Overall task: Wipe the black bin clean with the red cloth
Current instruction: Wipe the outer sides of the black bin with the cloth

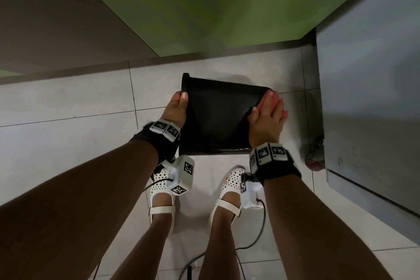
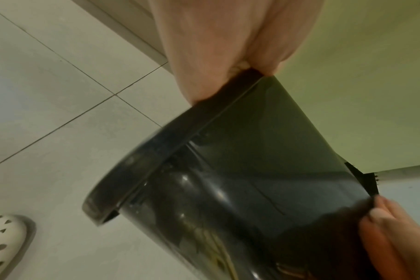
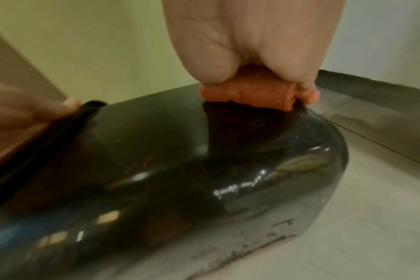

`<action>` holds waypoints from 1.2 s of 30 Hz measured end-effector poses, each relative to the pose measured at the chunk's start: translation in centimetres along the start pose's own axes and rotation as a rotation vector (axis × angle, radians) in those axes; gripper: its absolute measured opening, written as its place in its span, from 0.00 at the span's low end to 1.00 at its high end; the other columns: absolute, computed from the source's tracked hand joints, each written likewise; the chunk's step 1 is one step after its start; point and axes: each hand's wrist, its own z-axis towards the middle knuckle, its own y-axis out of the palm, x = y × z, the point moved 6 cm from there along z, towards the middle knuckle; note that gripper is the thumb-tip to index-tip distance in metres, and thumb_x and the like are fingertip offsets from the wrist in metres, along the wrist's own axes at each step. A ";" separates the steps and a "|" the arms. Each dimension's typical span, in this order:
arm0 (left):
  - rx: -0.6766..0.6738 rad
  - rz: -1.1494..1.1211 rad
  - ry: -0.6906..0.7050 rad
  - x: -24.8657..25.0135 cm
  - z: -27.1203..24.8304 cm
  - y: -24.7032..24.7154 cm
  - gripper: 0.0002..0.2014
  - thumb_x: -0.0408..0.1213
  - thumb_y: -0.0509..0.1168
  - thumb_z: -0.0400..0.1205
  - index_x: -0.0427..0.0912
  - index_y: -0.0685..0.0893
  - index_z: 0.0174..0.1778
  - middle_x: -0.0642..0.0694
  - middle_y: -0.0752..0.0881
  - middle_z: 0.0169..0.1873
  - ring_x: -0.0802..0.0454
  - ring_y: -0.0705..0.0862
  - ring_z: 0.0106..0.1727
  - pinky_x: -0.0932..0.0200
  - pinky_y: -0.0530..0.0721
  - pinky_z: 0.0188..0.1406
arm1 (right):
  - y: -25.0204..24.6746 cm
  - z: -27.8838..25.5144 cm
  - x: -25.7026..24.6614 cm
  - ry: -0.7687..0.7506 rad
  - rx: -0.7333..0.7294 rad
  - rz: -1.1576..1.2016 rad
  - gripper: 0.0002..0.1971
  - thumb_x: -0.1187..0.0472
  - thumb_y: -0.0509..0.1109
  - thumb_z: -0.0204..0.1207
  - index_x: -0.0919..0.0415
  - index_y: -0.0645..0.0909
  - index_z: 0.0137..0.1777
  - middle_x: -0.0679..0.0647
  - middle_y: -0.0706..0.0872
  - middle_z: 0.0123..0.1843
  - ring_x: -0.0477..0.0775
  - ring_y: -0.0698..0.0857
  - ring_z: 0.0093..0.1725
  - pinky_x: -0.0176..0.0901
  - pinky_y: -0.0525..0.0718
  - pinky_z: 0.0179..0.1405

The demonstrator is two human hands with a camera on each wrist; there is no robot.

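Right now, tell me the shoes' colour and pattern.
White shoes with small dark perforations; clearest in the head view.

My white perforated shoes (image 1: 162, 200) stand on the pale tiled floor (image 1: 68, 102). Beyond them rises a green wall (image 1: 204, 7). Right of them stands a grey cabinet (image 1: 368, 98), a castor wheel (image 1: 314, 161) at its base.

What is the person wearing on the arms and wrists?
Both forearms are bare, without sleeves. Each wrist carries a black strap set with white blocks printed with black square codes. A white camera box hangs under each wrist, with a dark cable.
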 end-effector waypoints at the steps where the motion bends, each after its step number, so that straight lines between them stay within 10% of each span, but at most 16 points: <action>1: 0.002 -0.005 -0.004 -0.1 0.0 0.0 0.19 0.50 0.44 0.86 0.45 0.72 0.64 0.43 0.79 0.57 0.40 0.78 0.63 0.38 0.73 0.70 | -0.1 0.1 0.2 0.076 0.008 0.038 0.30 0.49 0.48 0.85 0.51 0.41 0.82 0.60 0.42 0.84 0.71 0.42 0.81 0.67 0.50 0.78; 4: -0.002 -0.029 -0.023 -0.4 0.2 0.1 0.20 0.51 0.44 0.86 0.45 0.71 0.65 0.42 0.79 0.58 0.39 0.77 0.64 0.37 0.73 0.70 | 0.6 -0.5 -0.8 0.128 0.072 -0.050 0.31 0.49 0.49 0.84 0.52 0.40 0.82 0.60 0.42 0.84 0.74 0.42 0.80 0.70 0.52 0.78; 9: -0.067 -0.093 -0.088 -0.4 0.2 0.2 0.20 0.50 0.43 0.86 0.47 0.69 0.69 0.38 0.77 0.66 0.39 0.76 0.67 0.40 0.72 0.72 | 4.8 -4.1 -5.4 -0.271 0.065 -0.285 0.31 0.48 0.51 0.84 0.52 0.41 0.82 0.63 0.42 0.84 0.77 0.42 0.79 0.69 0.37 0.73; 17: -0.060 -0.099 -0.066 -0.4 0.3 -0.2 0.14 0.49 0.46 0.86 0.49 0.74 0.55 0.39 0.81 0.57 0.38 0.79 0.63 0.39 0.75 0.70 | 9.0 -9.2 -6.0 -0.738 -0.042 -0.384 0.30 0.47 0.52 0.79 0.50 0.50 0.81 0.57 0.52 0.83 0.71 0.51 0.80 0.71 0.58 0.74; 25: -0.076 -0.035 -0.024 0.3 -0.4 -0.1 0.19 0.46 0.45 0.87 0.42 0.72 0.67 0.44 0.79 0.57 0.46 0.78 0.59 0.51 0.75 0.64 | 4.9 -6.1 1.4 -0.376 0.042 -0.296 0.29 0.43 0.41 0.82 0.54 0.56 0.81 0.63 0.56 0.82 0.74 0.49 0.79 0.71 0.51 0.75; 32: -0.091 -0.044 -0.073 0.7 -1.0 0.0 0.21 0.49 0.43 0.87 0.46 0.67 0.72 0.44 0.77 0.64 0.46 0.76 0.64 0.54 0.73 0.63 | 3.3 -4.7 1.7 0.183 0.073 0.060 0.30 0.49 0.49 0.85 0.52 0.40 0.82 0.60 0.38 0.84 0.72 0.37 0.80 0.72 0.50 0.77; 36: -0.099 -0.056 -0.118 0.6 -1.0 -0.2 0.22 0.52 0.42 0.86 0.51 0.65 0.73 0.45 0.75 0.68 0.44 0.74 0.69 0.43 0.70 0.74 | 4.9 -5.5 -1.6 -0.016 0.115 -0.092 0.29 0.49 0.51 0.84 0.53 0.48 0.82 0.63 0.45 0.84 0.77 0.42 0.79 0.72 0.42 0.75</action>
